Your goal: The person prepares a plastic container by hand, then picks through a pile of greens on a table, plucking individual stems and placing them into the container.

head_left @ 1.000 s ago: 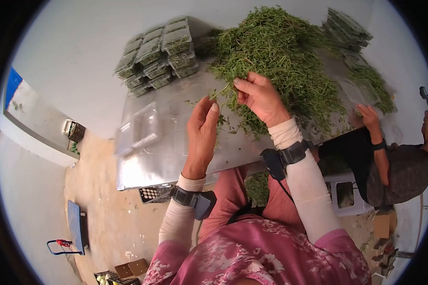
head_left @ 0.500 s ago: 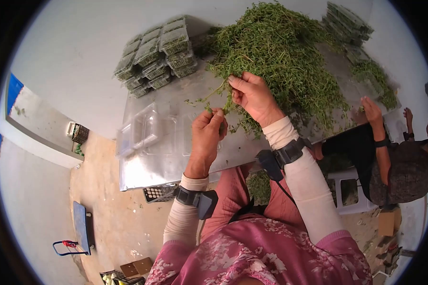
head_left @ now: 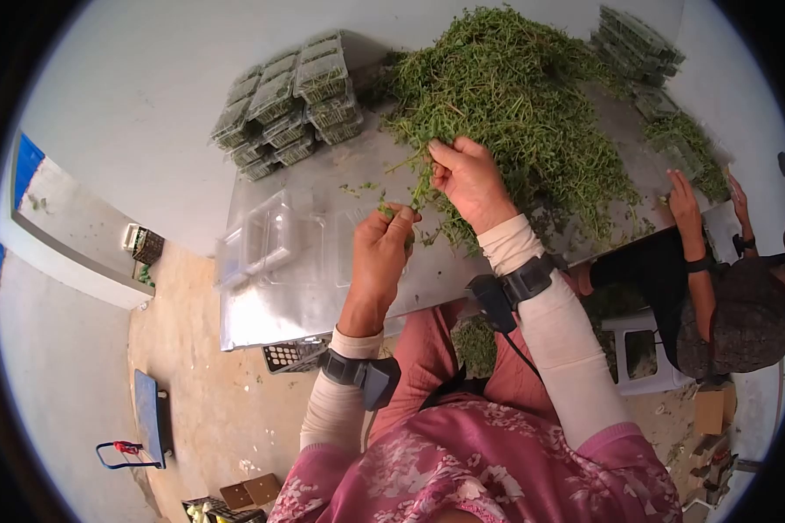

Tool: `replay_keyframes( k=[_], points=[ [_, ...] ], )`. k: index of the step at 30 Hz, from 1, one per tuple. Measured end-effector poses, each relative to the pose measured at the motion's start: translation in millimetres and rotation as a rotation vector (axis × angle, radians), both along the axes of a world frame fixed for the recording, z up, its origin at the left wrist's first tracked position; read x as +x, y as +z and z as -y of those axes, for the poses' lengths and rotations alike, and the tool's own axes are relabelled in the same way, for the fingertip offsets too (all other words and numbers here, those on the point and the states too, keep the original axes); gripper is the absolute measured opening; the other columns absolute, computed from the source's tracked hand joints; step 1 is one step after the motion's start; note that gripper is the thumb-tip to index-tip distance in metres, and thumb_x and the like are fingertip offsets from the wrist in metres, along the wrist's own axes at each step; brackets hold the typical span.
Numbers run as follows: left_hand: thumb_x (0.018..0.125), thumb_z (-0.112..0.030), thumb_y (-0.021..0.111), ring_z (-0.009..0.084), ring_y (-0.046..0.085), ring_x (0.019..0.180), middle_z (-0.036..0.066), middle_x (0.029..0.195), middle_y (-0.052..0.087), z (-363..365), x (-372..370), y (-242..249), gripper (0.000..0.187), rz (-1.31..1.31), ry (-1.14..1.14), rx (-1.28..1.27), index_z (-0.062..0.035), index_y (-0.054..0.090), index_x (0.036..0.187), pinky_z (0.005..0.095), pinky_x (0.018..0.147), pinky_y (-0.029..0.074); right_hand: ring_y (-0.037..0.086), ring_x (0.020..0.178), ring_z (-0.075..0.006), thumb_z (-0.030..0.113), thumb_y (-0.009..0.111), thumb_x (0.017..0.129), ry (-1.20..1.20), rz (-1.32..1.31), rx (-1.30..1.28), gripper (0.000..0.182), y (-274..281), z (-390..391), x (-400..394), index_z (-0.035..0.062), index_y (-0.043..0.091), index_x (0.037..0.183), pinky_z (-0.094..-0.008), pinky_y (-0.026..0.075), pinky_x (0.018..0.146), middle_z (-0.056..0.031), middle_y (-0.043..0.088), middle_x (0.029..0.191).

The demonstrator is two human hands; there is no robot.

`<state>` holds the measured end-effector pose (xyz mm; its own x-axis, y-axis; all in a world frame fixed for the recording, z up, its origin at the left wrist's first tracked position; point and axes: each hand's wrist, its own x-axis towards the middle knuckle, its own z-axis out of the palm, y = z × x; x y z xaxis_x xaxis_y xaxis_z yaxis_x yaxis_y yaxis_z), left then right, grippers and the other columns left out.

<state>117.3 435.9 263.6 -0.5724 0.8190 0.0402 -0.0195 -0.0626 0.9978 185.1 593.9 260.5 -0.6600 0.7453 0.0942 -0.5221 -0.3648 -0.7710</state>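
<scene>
A large heap of leafy green sprigs [head_left: 515,113] covers the middle and back of the metal table [head_left: 275,309]. My left hand [head_left: 379,244] is closed on a small green sprig [head_left: 391,209], whose tips poke out between thumb and fingers. At the near left edge of the heap, my right hand [head_left: 469,179] pinches thin green stems; most of what it holds is hidden by the fingers. Clear plastic boxes [head_left: 275,231] lie to the left of my left hand, with their lids open. A few loose leaf bits [head_left: 362,188] lie on the metal between my hands and the boxes.
Closed boxes full of greens [head_left: 292,96] are stacked at the back left, with more boxes [head_left: 637,44] at the back right. A co-worker's hands [head_left: 687,205] are at the table's right end. A blue cart [head_left: 151,418] stands on the floor at left.
My right hand has shifted slightly to the right and the stems between my hands have parted. Small bits now lie on the table. The co-worker's hands have moved closer together.
</scene>
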Motion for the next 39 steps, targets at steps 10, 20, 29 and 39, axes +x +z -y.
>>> replay_keyframes(
  k=[10,20,29,39],
  points=[
    [0.097,-0.019,0.055,0.0054,0.04,0.052,-0.001,0.067,0.05,24,-19,-3,0.018,0.249,0.025,0.138,-0.0015,0.058,0.094,0.0205,0.044,0.029,0.05,0.057,-0.0106,0.011,0.064,0.089,0.114,0.047,0.043,0.013,2,-10,5,0.0048,0.055,0.082,-0.026,0.042,0.053,-0.0018,0.055,0.07],
    [0.096,-0.019,0.055,0.0062,0.042,0.056,0.003,0.08,0.057,16,-49,7,0.017,0.183,0.226,0.196,-0.002,0.059,0.096,0.0204,0.047,0.032,0.05,0.055,-0.0065,0.014,0.066,0.086,0.258,0.241,0.365,0.014,11,6,4,0.0029,0.059,0.081,-0.0223,0.04,0.048,0.0013,0.055,0.069],
    [0.092,-0.024,0.063,0.0067,0.042,0.053,0.0,0.078,0.057,-1,-28,5,0.019,0.231,-0.003,0.06,-0.0062,0.058,0.092,0.0211,0.046,0.031,0.047,0.059,-0.0044,0.015,0.064,0.088,0.316,0.332,0.481,0.012,10,10,0,0.0036,0.062,0.086,-0.0209,0.04,0.051,0.0026,0.056,0.073],
    [0.093,-0.012,0.056,0.0074,0.039,0.049,0.0,0.072,0.051,4,-45,-3,0.008,0.257,-0.055,0.062,-0.0067,0.055,0.088,0.0218,0.043,0.028,0.045,0.055,-0.0035,0.008,0.062,0.085,0.261,0.49,0.687,0.009,18,9,6,-0.0004,0.061,0.082,-0.022,0.037,0.047,0.0034,0.052,0.067]
  ],
)
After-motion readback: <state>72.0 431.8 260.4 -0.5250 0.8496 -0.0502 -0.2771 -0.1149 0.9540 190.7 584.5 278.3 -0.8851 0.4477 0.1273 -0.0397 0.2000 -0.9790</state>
